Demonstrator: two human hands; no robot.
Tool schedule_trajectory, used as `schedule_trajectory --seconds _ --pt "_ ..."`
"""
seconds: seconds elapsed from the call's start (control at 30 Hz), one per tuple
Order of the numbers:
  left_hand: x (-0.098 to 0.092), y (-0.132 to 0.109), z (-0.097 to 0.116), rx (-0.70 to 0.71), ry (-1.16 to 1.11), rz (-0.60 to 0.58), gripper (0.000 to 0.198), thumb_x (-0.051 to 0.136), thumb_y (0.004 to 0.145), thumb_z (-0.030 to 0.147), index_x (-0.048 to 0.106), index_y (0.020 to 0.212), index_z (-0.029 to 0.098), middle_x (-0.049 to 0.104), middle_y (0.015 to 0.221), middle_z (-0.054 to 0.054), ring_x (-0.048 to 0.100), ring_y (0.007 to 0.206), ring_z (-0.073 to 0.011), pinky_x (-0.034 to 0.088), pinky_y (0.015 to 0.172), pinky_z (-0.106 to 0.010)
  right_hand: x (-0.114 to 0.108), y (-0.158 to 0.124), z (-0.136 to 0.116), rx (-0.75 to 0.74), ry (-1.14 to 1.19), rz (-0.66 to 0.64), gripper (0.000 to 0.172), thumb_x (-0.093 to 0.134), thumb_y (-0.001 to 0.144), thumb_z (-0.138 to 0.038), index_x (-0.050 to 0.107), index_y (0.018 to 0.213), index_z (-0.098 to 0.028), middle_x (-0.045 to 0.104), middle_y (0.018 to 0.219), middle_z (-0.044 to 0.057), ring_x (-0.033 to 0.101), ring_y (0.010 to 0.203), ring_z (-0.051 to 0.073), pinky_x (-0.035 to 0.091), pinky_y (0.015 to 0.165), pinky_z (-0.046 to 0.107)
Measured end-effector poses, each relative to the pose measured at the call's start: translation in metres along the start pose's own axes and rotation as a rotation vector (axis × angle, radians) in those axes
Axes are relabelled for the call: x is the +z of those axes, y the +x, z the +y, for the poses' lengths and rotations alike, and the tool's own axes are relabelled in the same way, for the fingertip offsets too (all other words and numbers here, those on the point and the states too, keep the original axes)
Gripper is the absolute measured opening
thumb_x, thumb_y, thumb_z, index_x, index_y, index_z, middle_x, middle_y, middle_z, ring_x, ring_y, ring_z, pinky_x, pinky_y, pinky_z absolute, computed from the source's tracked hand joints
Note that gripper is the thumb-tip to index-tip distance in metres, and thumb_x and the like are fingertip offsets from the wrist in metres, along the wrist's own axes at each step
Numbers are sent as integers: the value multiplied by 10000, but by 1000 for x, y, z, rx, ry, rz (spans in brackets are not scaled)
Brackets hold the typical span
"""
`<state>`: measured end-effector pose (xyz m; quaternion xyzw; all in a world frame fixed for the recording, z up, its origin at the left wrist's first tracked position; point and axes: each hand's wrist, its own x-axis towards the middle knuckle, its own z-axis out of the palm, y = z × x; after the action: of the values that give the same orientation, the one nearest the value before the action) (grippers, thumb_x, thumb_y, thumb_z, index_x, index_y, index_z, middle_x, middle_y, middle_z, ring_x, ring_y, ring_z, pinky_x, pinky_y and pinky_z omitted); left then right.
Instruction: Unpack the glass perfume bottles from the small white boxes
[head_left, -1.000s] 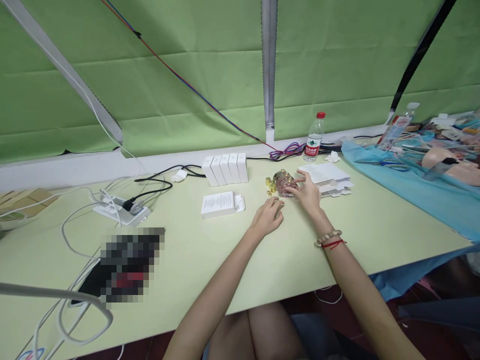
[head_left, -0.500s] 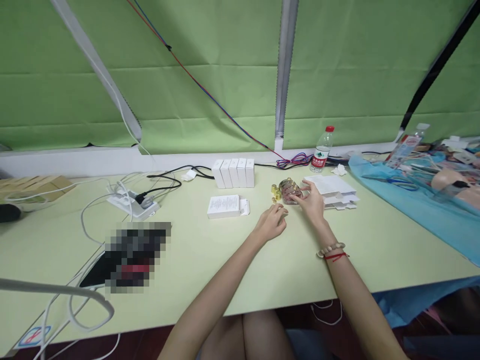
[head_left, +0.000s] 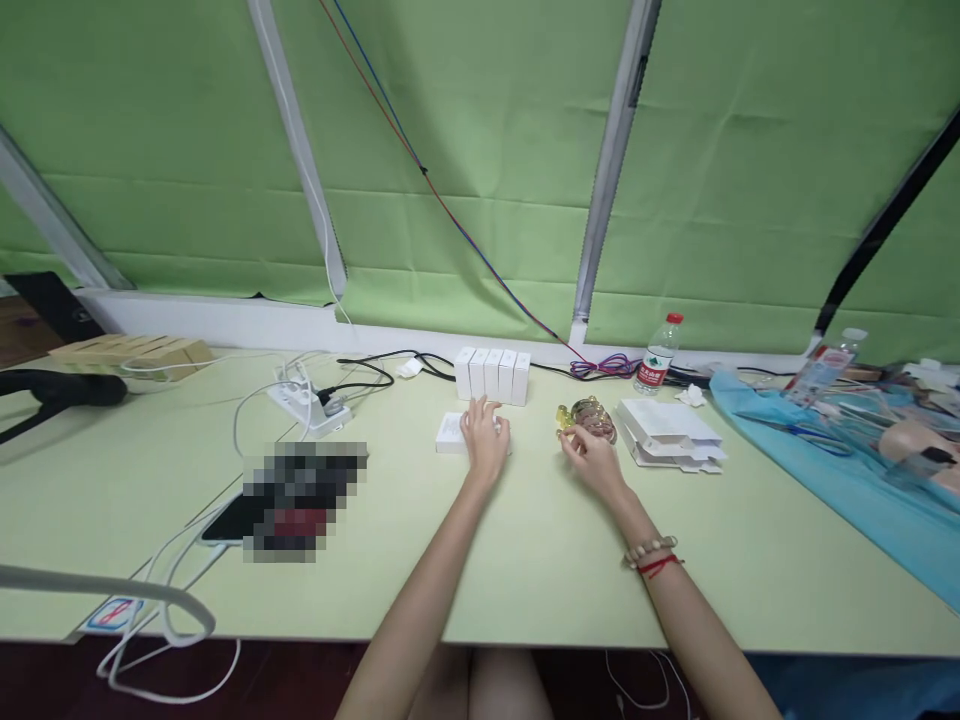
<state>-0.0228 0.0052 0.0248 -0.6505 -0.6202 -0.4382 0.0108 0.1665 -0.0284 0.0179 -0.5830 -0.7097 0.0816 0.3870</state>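
My left hand point(head_left: 485, 437) rests on a flat white box point(head_left: 451, 432) lying on the pale green table point(head_left: 525, 560), fingers curved over its right end. My right hand point(head_left: 589, 455) is just in front of a small clear pack of pinkish items point(head_left: 592, 415), fingers pinched on something small that I cannot make out. Small gold caps point(head_left: 562, 417) stand left of that pack. Behind the flat box, several upright white boxes point(head_left: 492, 375) stand in a row.
A stack of flat white cartons point(head_left: 667, 432) lies right of the pack. A water bottle point(head_left: 655, 355) stands by the wall. A power strip point(head_left: 307, 405) with cables sits at left, a blue cloth point(head_left: 840, 470) with clutter at right.
My left hand has moved left and forward onto the flat white box. My right hand has drawn back a little from the clear pack. The view has tilted upward.
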Motion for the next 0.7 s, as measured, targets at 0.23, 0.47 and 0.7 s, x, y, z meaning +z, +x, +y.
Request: schedule_trajectory --seconds 0.23,0.47,0.7 --pt "-6 6 -20 -127 140 -165 306 350 839 261 593 994 158 555 1203 -116 339 1263 -294 253 1012 -472 14 -5 -12 -75 -16 -155 265 394 846 -314 616 956 -219 616 630 -19 549 550 128 349 553 225" --pt "11 -19 16 204 230 -280 253 353 851 257 587 906 179 597 955 -102 495 943 -241 363 818 -403 15 -5 -17 -13 -136 -250 273 424 836 -290 650 989 -266 652 692 -10 588 661 142 344 586 227" --pt "16 -24 22 246 241 -248 251 385 849 321 594 871 183 573 909 -97 474 934 -245 339 848 -412 9 -1 -15 179 -219 -250 303 541 766 -425 659 996 -266 685 746 9 621 765 186 351 607 249"
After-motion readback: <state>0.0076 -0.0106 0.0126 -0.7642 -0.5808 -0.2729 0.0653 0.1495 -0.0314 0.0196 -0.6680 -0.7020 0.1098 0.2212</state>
